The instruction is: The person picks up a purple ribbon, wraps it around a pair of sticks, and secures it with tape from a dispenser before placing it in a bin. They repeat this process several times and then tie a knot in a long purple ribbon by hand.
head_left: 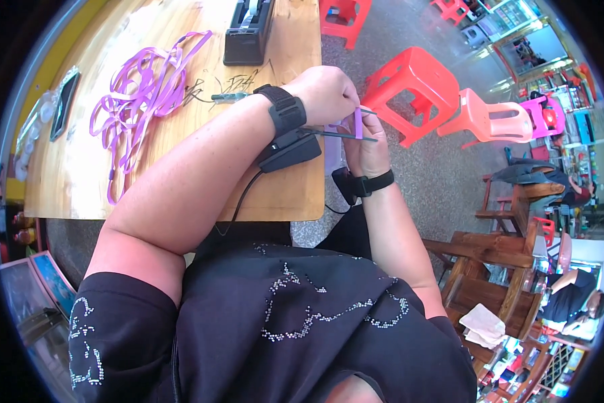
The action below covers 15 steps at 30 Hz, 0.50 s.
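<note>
Both my hands meet just past the table's right edge. My left hand (pixel 325 93) is closed, its fingertips pinching a narrow purple ribbon (pixel 358 125). Just below it, my right hand (pixel 369 153) is closed round the same ribbon from the other side. The ribbon stands in a short upright band across a thin dark strip (pixel 339 135), whose kind I cannot make out. My fingers partly hide where ribbon and strip meet. On the table at left lies a loose tangled heap of purple ribbon (pixel 137 94).
A black tape dispenser (pixel 247 40) stands at the far side of the wooden table (pixel 275 201), near a green pen (pixel 228 97). At far left lies a dark phone-like device (pixel 65 104). Beyond the right edge stand a red stool (pixel 416 80) and an orange chair (pixel 497 117).
</note>
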Motion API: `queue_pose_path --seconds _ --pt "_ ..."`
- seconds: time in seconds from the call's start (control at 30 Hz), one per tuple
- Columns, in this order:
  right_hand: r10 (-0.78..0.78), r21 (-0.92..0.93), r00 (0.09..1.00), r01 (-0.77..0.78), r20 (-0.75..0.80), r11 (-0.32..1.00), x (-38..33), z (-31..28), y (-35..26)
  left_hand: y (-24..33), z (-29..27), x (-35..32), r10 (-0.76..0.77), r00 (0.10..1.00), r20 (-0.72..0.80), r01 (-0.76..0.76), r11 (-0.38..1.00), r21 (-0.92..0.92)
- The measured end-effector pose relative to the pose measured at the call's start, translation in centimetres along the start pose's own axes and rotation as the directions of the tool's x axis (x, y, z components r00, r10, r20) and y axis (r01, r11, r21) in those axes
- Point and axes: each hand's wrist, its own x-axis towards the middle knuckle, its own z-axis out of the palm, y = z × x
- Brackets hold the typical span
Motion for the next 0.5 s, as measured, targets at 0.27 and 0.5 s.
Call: queue_pose_path --seconds 0.27,0.5 --pt "-0.026 -0.065 1.000 0.027 0.015 0.997 -0.1 -0.1 0.2 0.1 -0.1 0.2 0.027 1.000 0.001 -0.027 0.998 0.054" --pt "0.012 -0.053 0.998 -0.015 -0.060 0.998 -1.4 0.9 0.0 -0.1 0.2 0.2 0.017 1.000 0.004 -0.017 1.000 0.024"
